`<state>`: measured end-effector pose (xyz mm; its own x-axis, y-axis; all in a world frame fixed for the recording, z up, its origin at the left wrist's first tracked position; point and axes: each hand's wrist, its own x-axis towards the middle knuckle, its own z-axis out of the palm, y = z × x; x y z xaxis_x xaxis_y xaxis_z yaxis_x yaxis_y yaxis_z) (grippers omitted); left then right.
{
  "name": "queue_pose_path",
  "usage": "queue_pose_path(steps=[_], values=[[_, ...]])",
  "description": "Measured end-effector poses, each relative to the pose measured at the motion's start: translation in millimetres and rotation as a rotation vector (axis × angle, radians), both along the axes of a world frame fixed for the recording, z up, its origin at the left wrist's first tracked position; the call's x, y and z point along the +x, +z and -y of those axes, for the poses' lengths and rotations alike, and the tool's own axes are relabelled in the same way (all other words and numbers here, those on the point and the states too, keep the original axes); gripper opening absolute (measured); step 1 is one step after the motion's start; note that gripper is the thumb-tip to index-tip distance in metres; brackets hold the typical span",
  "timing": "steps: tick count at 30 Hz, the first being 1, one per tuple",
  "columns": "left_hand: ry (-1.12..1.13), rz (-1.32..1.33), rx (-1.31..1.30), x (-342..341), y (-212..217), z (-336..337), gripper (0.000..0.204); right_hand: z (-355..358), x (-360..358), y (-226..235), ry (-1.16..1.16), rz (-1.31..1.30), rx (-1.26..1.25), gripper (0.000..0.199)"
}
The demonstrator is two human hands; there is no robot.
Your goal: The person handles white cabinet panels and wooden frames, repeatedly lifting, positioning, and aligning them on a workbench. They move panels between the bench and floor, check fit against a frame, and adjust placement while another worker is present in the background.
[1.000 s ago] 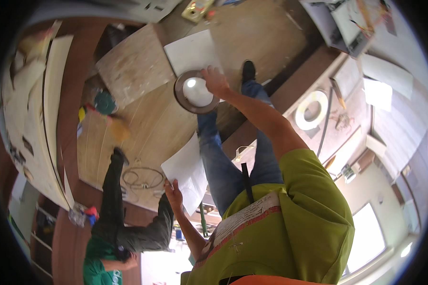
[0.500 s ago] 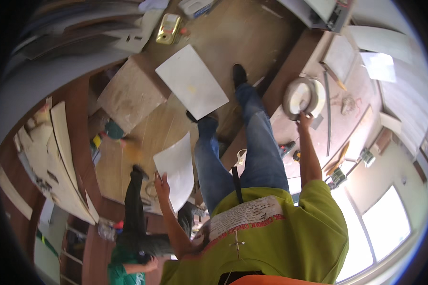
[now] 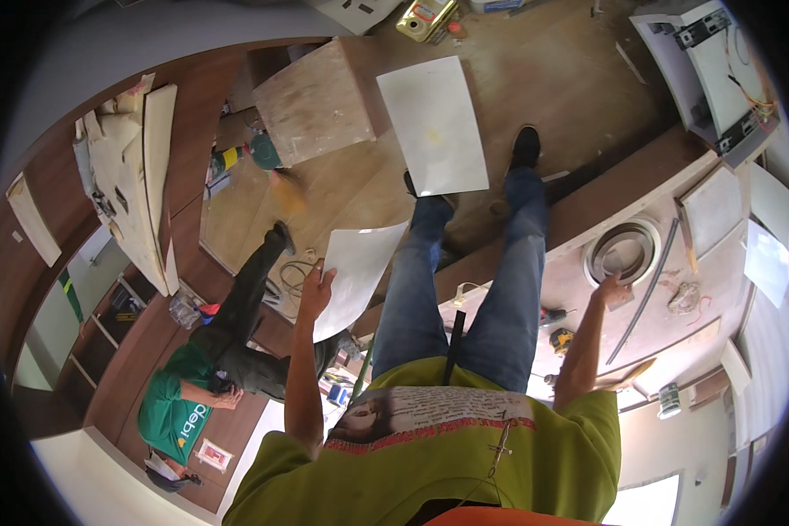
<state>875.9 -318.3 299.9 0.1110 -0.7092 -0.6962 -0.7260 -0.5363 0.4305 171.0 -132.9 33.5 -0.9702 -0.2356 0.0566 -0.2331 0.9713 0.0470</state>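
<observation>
My left hand (image 3: 316, 294) grips the left edge of a white sheet (image 3: 359, 273), thumb on its face, held out in front of me beside my leg. My right hand (image 3: 614, 291) reaches to the bench, fingers closed at the near rim of a grey-brown roll of edge banding (image 3: 598, 254). That roll lies over a wider white ring (image 3: 653, 235), which shows around it. A small grey square piece (image 3: 623, 304) lies by my right hand. Another white sheet (image 3: 430, 131) is in front of my feet.
A dusty wooden box (image 3: 311, 105) stands on the floor, with a gold tin (image 3: 425, 19) beyond. On the bench lie a dark strip (image 3: 644, 294), a yellow-black tool (image 3: 561, 340) and boards. A co-worker in green (image 3: 174, 394) sits at left, legs stretched out.
The roll in my right hand, lifted and off to one side of the white ring before, now lies over it. My view has turned, and the left hand still holds its sheet.
</observation>
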Motion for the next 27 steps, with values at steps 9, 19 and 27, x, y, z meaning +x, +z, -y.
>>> queue_pose_path(steps=[9,19,27], values=[[0.059,-0.011,0.022,-6.3,-12.6,-28.6,0.031,303.6,244.8,-50.8,0.560,1.241,-0.595,0.057],[0.351,-0.033,0.074,14.2,-4.3,-97.1,0.031,375.4,350.3,-105.8,0.523,1.325,-0.239,0.081],[0.419,-0.015,0.163,29.3,-9.6,-103.4,0.031,379.2,357.6,-55.5,0.413,1.307,-0.410,0.068]])
